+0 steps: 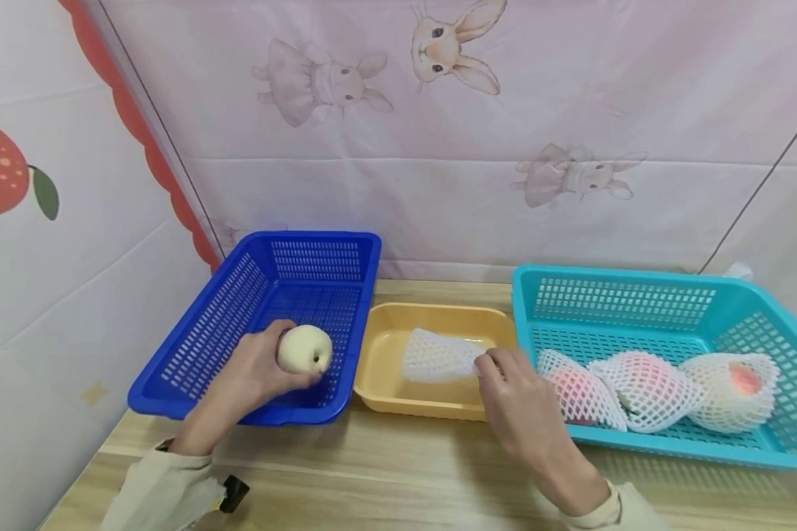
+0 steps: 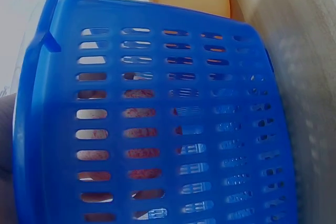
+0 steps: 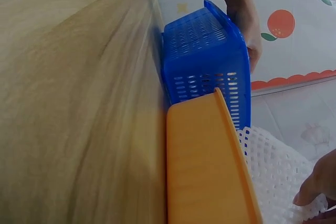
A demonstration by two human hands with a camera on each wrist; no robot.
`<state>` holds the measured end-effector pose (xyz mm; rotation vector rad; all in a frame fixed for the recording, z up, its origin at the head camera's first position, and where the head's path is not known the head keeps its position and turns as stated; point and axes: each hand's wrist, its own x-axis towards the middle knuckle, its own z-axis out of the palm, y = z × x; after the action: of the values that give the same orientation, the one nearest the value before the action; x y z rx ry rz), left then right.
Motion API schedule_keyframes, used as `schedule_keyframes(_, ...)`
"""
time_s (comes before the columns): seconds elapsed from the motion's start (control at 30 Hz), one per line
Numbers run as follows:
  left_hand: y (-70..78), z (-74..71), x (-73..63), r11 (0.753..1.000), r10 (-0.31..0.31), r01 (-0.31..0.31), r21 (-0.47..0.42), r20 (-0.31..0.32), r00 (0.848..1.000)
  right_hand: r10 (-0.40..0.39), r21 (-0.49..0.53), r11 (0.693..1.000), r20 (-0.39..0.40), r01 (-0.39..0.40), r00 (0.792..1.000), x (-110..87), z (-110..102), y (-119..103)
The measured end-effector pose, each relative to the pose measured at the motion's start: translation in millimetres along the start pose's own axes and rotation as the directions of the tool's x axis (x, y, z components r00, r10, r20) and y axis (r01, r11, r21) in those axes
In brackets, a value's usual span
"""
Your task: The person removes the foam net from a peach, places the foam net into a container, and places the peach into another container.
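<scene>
Closest, over the near part of the table (image 1: 398,472), two pale sleeves (image 1: 166,490). Just beyond, on the left, gripping a bare pale fruit (image 1: 304,349) with the left hand (image 1: 252,372): thumb along the near side, fingers curled round behind and partly hidden. Held within the edges of the blue basket (image 1: 315,236), toward the front right corner; cannot tell whether touching the basket's floor. To the right, pinching one end of a white foam net (image 1: 438,356) between thumb and fingers of the right hand (image 1: 518,402), near the right edge of the yellow tray (image 1: 425,409); rest of the net stretched leftward over the tray, slack and seemingly empty.

Best read as the parting step: fruit and net well apart, neither yet let go. Seems to call next for settling the fruit on the basket floor before spreading the left fingers, then loosening the right pinch to drop the net inside the tray's edges.

Farther right, along the front edge of the teal basket (image 1: 611,274), three netted fruits (image 1: 647,376) in a row, probably due for the same handling. Farthest, beyond the table's back edge, a rabbit-printed sheet (image 1: 465,228).
</scene>
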<state>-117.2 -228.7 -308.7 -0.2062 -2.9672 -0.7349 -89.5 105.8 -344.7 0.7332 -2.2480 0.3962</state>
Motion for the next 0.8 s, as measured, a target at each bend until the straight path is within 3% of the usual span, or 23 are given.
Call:
schedule_keyframes(0.33, -2.7, 6.0, -1.0, 0.999, -0.034, 0.034, 0.019, 0.023, 0.999, 0.029, -0.056, 0.998, -0.016, -0.03, 0.999, 3.4, 11.8, -5.5)
schedule_keyframes(0.63, -2.3, 11.8, 1.5, 0.996, -0.089, 0.089, 0.012, 0.064, 0.994, 0.083, -0.091, 0.993, 0.062, -0.077, 0.995, 2.1, 21.2, -9.1)
schedule_keyframes(0.8, -1.8, 13.8, 2.5, 0.991, -0.13, 0.126, 0.044, 0.103, 0.986, 0.143, -0.114, 0.986, 0.173, -0.125, 0.974, 1.6, 23.4, -10.8)
